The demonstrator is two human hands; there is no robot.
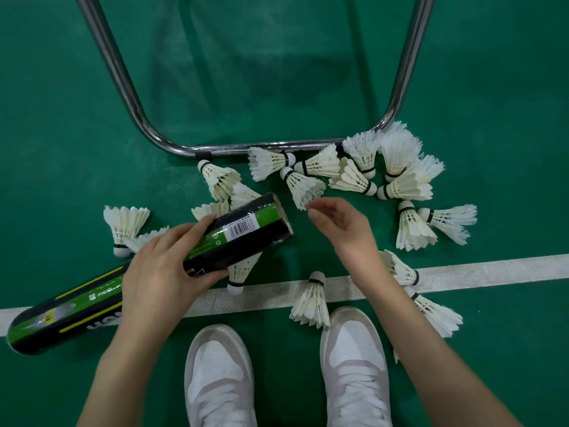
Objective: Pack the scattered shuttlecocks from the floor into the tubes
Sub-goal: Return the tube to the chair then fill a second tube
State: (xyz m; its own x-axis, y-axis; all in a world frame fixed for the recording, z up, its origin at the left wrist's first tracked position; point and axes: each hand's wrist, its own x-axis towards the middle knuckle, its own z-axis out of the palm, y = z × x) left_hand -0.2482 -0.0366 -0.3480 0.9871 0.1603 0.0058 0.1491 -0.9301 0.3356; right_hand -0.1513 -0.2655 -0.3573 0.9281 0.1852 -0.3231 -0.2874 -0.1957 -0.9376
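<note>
On the green floor [61, 134]: shuttlecocks [303, 188] scattered by chrome frame [129, 97]. Left hand [160, 266] grip wrapped round tube [240, 234]; right hand [345, 229] fingers loose, empty, beside nearest shuttlecock.

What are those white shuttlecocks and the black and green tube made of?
Shuttlecocks: apparently real feathers, matte off-white with visible quills, on rounded white bases, possibly cork. Tube, gripped by the left hand: probably cardboard with a glossy printed wrap, judging by its sheen and barcode label.
</note>
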